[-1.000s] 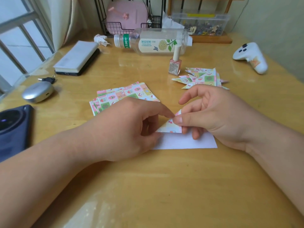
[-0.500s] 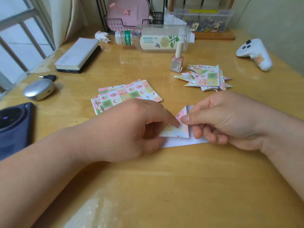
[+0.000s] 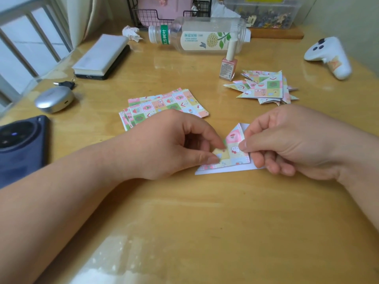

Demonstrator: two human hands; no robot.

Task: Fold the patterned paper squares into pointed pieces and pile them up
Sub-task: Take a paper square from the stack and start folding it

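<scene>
Now the paper (image 3: pixel 235 140) lies on the worktop (image 3: pixel 205 212), nearer to us than the polish (image 3: pixel 228 67); our left grip (image 3: pixel 170 144) pinches its flap, our right grip (image 3: pixel 291 140) pinches its right edge.

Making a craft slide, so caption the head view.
Left hand and right hand pinch a half-folded patterned paper on the desk, unfolded squares and finished pointed pieces beyond.

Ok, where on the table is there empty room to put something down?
Biggest bare patch: the table's near middle, this side of the half-folded paper. A strip between the book and the flat squares, another between the folded pile and the controller. Crowded: the back by the bottle and nail polish, and the left edge by the phone.
</scene>
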